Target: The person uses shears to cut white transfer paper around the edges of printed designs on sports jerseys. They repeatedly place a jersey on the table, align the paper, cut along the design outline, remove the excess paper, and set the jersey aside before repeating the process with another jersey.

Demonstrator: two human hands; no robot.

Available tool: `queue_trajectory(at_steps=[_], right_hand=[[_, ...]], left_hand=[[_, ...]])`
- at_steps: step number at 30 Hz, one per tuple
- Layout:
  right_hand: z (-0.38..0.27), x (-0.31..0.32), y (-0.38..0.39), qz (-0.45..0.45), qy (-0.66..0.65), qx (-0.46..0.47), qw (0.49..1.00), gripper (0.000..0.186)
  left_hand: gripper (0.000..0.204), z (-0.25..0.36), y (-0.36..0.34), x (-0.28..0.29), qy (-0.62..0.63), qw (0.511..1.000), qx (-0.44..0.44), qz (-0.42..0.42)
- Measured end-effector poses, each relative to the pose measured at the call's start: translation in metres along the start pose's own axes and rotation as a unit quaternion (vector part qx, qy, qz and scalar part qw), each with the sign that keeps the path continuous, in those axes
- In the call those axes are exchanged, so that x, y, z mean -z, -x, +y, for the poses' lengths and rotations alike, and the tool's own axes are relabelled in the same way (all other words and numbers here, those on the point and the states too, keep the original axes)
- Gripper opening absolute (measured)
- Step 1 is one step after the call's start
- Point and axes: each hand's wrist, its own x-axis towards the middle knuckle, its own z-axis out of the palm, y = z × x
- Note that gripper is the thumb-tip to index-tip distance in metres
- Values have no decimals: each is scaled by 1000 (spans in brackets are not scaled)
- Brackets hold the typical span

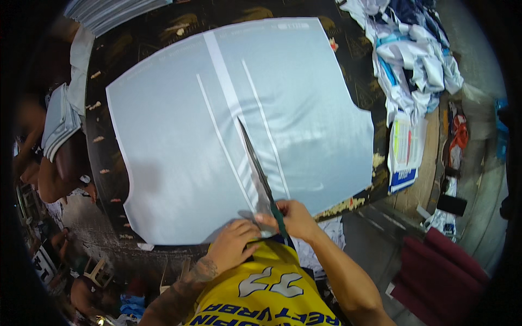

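A large light grey-blue fabric panel (163, 141) with white stripes lies spread on a dark patterned table. My right hand (296, 217) is closed round the dark green handles of long scissors (256, 165). Their dark blades point away from me over the middle of the panel, with the tip at the wide white centre stripe. Beneath and beside the blades the cloth is wrinkled. My left hand (235, 244) grips the panel's near edge, just left of the scissor handles, fingers on top and thumb toward my yellow shirt.
Folded grey sheets (117, 13) are stacked at the far left. Crumpled white and blue cloth (410, 60) fills the far right, above a printed packet (405, 155). Maroon fabric (440, 277) lies at lower right. Another person's arm (51, 179) shows at left. The table edge (348, 204) is chipped.
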Motion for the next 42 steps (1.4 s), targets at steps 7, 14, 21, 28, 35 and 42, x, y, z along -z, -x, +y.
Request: queue_trajectory(at_steps=[7,14,21,28,35,42], right_hand=[[-60,15,-35,-32,43,0,999,73],[-110,21,-68,-15,18,-18,1000,71],[-157,31,-100,10,43,2,999,80],[-208,46,-130,25,6,95,995,67],[-58,100,-24,236,-117,157,952,43],[156,195,35,539,254,67,800,31]], left_hand=[[26,-14,-15,18,66,995,7,-80],[27,-14,-34,49,167,971,48,-165],[36,-30,-56,63,224,923,123,-287],[35,-3,-81,113,244,938,172,-177],[40,-84,-264,270,-310,838,-52,447],[39,1,-318,278,-168,961,54,212]])
